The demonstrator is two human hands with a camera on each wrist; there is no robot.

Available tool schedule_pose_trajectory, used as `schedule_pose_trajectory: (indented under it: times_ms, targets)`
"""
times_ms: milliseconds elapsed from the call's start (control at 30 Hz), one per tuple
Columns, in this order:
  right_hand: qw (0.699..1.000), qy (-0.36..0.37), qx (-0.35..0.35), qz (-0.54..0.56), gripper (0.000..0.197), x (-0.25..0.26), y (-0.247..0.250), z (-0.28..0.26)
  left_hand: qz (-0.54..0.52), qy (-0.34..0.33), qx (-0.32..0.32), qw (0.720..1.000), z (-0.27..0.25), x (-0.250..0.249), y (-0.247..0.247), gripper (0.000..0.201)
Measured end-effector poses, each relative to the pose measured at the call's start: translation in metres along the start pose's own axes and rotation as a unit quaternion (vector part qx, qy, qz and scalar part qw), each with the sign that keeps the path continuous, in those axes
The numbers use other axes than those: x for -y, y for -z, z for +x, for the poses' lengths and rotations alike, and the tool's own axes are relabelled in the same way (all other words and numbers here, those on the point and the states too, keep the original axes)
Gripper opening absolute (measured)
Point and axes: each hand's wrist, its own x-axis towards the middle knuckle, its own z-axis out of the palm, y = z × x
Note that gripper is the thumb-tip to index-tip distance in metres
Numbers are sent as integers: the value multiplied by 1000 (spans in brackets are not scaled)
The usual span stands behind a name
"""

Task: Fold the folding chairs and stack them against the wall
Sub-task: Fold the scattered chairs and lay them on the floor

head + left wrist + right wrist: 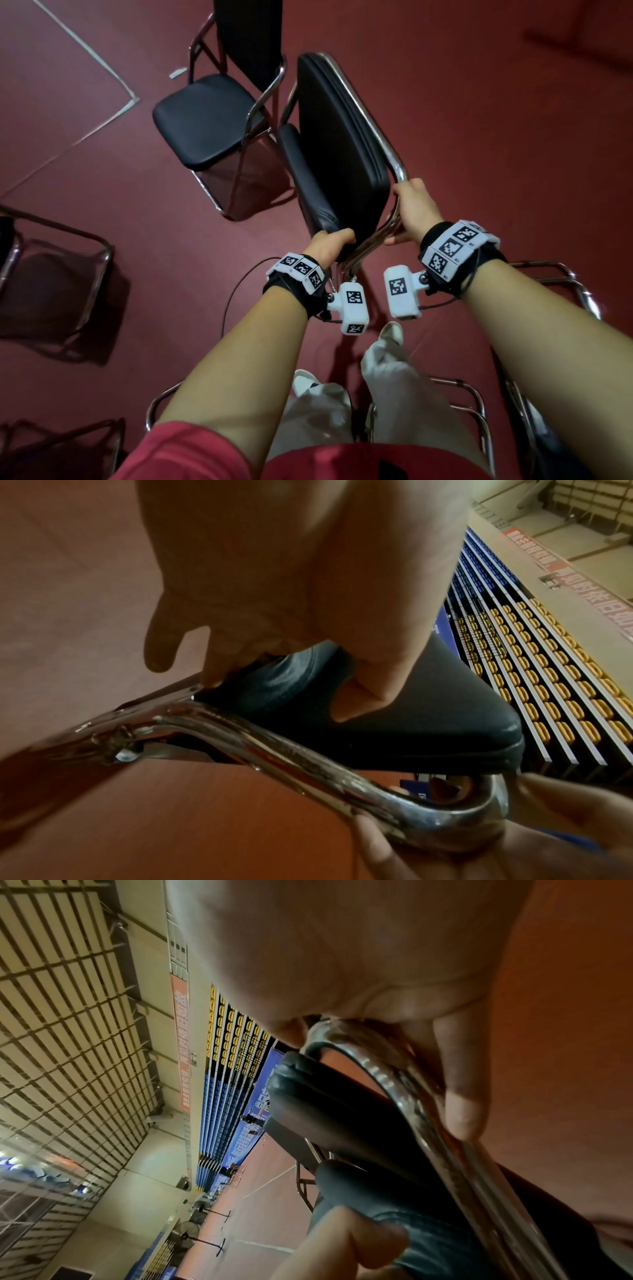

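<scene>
Surface: dark red floor (479, 102) marked with white lines (85, 51); tiered stadium seating (548, 696) is seen behind | Held: one folded black chair (339, 147), gripped by left hand (325, 245) and right hand (412, 209) | Left of it: one open chair (205, 116)

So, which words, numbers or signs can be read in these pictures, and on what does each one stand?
"依旧如": on the red banner above the stands; its other characters are blurred.
Blue banner: white characters, too blurred to read.
Wrist bands: black-and-white square codes only; the tiny marks beside them are too small to read.
Folded chair: no label visible.
</scene>
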Motion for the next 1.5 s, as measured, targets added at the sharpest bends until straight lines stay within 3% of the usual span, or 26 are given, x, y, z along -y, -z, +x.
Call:
schedule_pose_trajectory:
  times_ms: [167, 300, 400, 633, 700, 833, 967, 1133, 1233, 1333, 1400, 1500]
  targets:
    - [999, 20, -12, -48, 81, -3, 11, -3, 20, -10, 23, 999, -1, -9, -10, 39]
    - [997, -1, -31, -66, 75, -5, 18, 3, 27, -11, 50, 998, 4, -9, -12, 22]
    - [997, -21, -29, -65, 74, -5, 18, 5, 24, -11, 63, 998, 8, -9, -11, 28]
    - [996, -84, -27, -4, 92, 3, 3, 5, -75, 87, 39, 993, -5, -12, 17, 23]
    - [994, -106, -23, 22, 90, 5, -3, 2, -106, 115, 49, 987, -9, -9, 26, 33]
    - [990, -127, 8, 57, 87, 9, -13, -6, -143, 180, 121, 966, -18, -5, 27, 77]
    - [984, -138, 104, 42, 62, 12, -17, -11, -196, 170, 164, 952, -41, -13, 29, 69]
    - [974, -154, 165, -6, 72, 15, -15, -13, -280, 183, 189, 923, -37, -9, 44, 88]
    - [958, -179, 224, 3, 52, 20, -16, -20, -318, 180, 213, 906, -40, -15, 48, 78]
    - [946, -185, 266, -33, 56, 23, -27, -25, -353, 170, 199, 898, -40, -14, 53, 65]
    - [944, -177, 271, -68, 56, 25, -39, -27, -363, 160, 168, 902, -39, -13, 63, 55]
    - [961, -116, 233, -98, 40, 32, -48, -30, -355, 137, 124, 916, -39, -12, 82, 47]
